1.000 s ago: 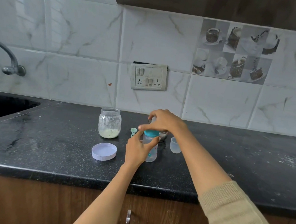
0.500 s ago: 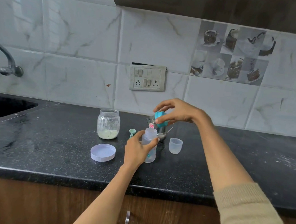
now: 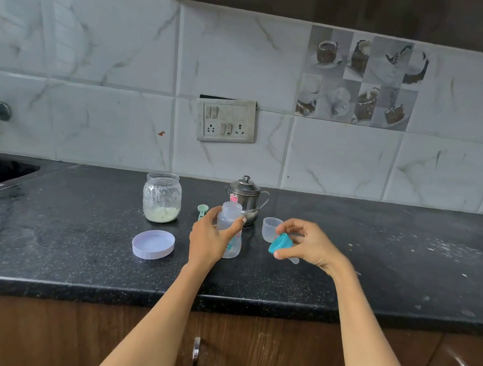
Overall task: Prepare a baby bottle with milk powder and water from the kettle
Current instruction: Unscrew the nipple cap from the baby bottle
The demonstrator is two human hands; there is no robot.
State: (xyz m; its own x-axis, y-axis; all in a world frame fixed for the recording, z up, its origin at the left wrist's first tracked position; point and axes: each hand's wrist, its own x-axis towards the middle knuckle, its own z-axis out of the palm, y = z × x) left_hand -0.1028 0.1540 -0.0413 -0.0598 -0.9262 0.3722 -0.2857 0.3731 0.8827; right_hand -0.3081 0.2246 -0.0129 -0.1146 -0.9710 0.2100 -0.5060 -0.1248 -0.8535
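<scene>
With the left hand (image 3: 209, 240) gripping the open bottle (image 3: 229, 232) and the right hand (image 3: 306, 243) pinching its teal cap (image 3: 280, 243), a careless nudge risks tipping the bottle.

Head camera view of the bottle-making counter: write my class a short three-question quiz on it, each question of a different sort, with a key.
1. True or false: the baby bottle has its teal nipple ring screwed on.
2. Which hand holds the bottle? A) left hand B) right hand C) neither
3. Fill in: the lavender lid lies on the counter in front of the open ____ of milk powder.

Key
1. False: the right hand holds the ring off the bottle.
2. A
3. jar
</scene>
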